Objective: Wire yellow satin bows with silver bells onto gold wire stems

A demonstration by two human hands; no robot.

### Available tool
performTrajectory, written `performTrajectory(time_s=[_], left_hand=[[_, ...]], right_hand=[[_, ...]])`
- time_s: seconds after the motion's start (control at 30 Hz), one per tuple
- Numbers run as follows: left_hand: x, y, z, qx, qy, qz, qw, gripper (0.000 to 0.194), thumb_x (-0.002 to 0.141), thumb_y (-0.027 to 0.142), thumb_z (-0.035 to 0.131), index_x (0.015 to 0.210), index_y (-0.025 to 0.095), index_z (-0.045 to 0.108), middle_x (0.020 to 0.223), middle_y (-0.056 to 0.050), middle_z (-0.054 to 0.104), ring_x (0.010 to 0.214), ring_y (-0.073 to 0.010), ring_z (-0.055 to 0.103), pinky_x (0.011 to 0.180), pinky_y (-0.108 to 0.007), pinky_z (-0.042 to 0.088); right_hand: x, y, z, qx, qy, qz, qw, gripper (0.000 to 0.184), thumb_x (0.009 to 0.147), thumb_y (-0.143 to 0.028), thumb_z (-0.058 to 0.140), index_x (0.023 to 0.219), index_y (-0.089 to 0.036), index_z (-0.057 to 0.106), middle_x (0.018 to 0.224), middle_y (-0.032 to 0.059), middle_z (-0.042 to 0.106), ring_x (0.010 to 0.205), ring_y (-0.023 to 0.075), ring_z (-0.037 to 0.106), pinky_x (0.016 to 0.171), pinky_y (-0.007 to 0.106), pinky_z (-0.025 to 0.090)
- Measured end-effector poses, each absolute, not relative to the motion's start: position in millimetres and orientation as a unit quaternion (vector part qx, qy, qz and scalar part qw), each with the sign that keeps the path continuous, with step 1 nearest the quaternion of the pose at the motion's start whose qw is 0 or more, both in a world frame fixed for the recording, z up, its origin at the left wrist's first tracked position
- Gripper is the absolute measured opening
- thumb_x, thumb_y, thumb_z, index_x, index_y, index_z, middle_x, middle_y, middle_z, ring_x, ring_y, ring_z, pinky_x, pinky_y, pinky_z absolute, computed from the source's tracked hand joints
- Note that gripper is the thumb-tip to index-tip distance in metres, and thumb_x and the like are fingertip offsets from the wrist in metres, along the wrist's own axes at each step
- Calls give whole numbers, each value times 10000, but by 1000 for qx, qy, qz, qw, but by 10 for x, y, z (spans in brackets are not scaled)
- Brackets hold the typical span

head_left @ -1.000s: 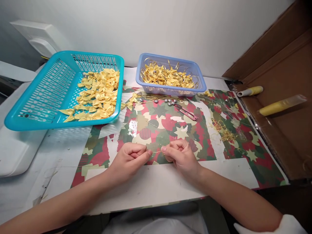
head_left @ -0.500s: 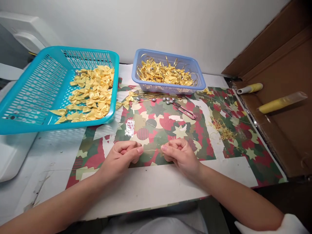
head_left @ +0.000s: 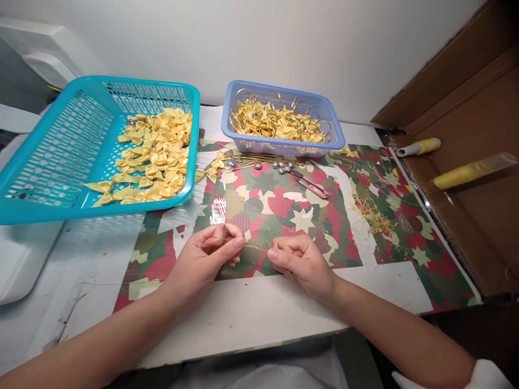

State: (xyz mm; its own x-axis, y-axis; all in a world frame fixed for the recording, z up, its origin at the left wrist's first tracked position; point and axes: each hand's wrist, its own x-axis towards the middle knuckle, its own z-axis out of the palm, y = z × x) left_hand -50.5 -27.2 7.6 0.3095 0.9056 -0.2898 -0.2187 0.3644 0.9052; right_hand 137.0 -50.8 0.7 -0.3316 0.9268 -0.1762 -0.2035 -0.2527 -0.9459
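Observation:
A thin yellowish thread (head_left: 256, 247) runs between my two hands above the patterned sheet. My left hand (head_left: 214, 249) pinches it between thumb and forefinger, and a fine strand shows across its fingers. The thread's other end disappears into my right hand (head_left: 298, 256), whose fingers are curled in with the thumb on top. Beyond the hands a needle (head_left: 251, 206) lies on the sheet. Farther back are pink thread snips (head_left: 310, 185), several small silver bells (head_left: 281, 168) and a bundle of gold cords (head_left: 263, 159).
A turquoise basket (head_left: 193, 140) at left holds yellow ribbon bows (head_left: 156, 156). The blue basket (head_left: 284, 145) at the back holds bows with gold cords. Thread scraps (head_left: 377, 216) lie at right, near a cardboard wall (head_left: 466, 108) with two yellow tubes (head_left: 470, 170) sticking out.
My left hand has shifted slightly right and up, its fingers loosening from a fist into a pinch. The thread between the hands is now slacker. My right hand stays nearly in place.

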Motion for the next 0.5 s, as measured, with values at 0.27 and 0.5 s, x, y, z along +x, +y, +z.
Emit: performTrajectory(time_s=[0.27, 0.5], left_hand=[[-530, -286, 21, 407, 457, 392, 686, 535, 822, 260, 651, 550, 159, 202, 742, 33, 519, 513, -33, 406, 510, -208, 321], [-504, -291, 82, 388, 459, 404, 689, 601, 802, 267, 678, 562, 150, 140, 604, 53, 422, 490, -33, 342, 506, -216, 280]], right_hand=[[1374, -543, 42, -404, -502, 624, 442, 515, 839, -212, 564, 504, -192, 174, 518, -57, 231, 496, 80, 207, 481, 273, 189], [1366, -529, 23, -423, -449, 642, 455, 507, 827, -194, 557, 526, -201, 149, 511, -70, 160, 499, 83, 154, 486, 278, 148]])
